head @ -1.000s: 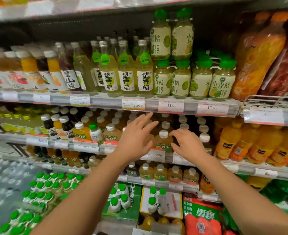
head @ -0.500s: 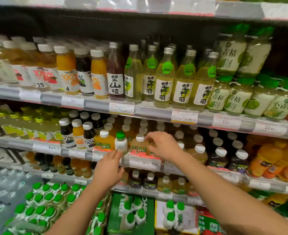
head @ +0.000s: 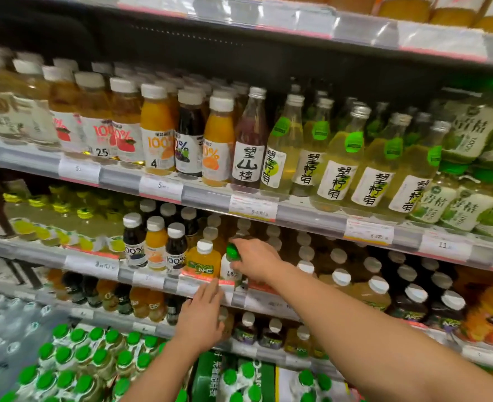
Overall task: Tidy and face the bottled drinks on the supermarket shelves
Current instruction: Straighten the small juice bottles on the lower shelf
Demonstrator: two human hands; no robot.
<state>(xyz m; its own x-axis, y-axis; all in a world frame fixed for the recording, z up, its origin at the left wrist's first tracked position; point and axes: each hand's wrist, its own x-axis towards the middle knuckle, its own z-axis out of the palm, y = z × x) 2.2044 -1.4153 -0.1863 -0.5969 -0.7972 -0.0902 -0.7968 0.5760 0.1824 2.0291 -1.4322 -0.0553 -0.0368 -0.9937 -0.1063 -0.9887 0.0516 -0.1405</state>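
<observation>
A small white bottle with a green cap (head: 231, 264) stands at the front of the middle shelf, next to an orange NFC juice bottle (head: 203, 261). My right hand (head: 258, 261) grips the green-capped bottle round its neck and cap. My left hand (head: 201, 317) is lower, its straight fingers touching the price rail (head: 152, 281) below that bottle, holding nothing. Right of my right hand stand rows of white-capped juice bottles (head: 372, 294), partly hidden by my forearm.
The upper shelf carries 100% juice bottles (head: 156, 132) and tall glass lemon drinks (head: 338, 161). Dark and orange small bottles (head: 155, 245) stand left of the NFC bottle. Green-capped packs (head: 80, 361) fill the bottom left. Shelf rails with price tags (head: 252, 207) jut forward.
The view swung left and moved closer. My right hand shifted left onto the green-capped bottle and gripped it. My left hand dropped from the shelf's bottles to the price rail.
</observation>
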